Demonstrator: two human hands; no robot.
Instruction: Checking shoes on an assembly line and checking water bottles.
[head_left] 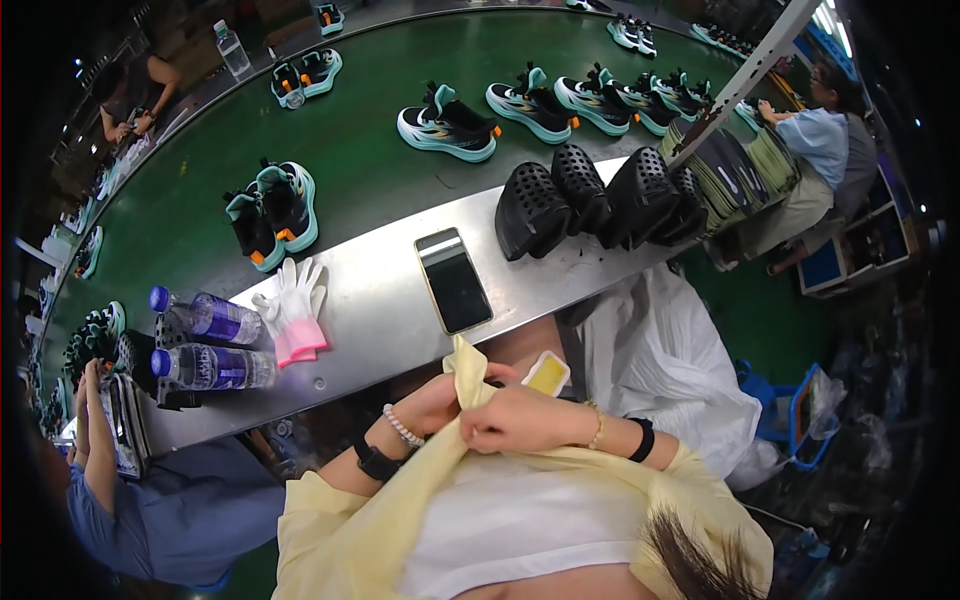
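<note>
The front edge of a pale yellow shirt (467,372), worn over a white top (520,510), is bunched up between my two hands. My left hand (432,405), with a beaded bracelet and a black band at the wrist, grips the cloth from the left. Closed beside it, my right hand (515,418) pinches the same cloth; some fingertips are hidden in the folds. Just beyond my right hand is a small white-rimmed yellow object (546,374), its kind unclear. A black phone (454,280) lies on the metal ledge past my hands.
White-and-pink gloves (297,310) and two water bottles (215,367) rest on the metal ledge (375,345). Black perforated shoe-shaped pieces (533,212) stand at right. Sneakers (445,125) sit on the green belt (370,110). A white sack (665,350) hangs right; co-workers sit at both sides.
</note>
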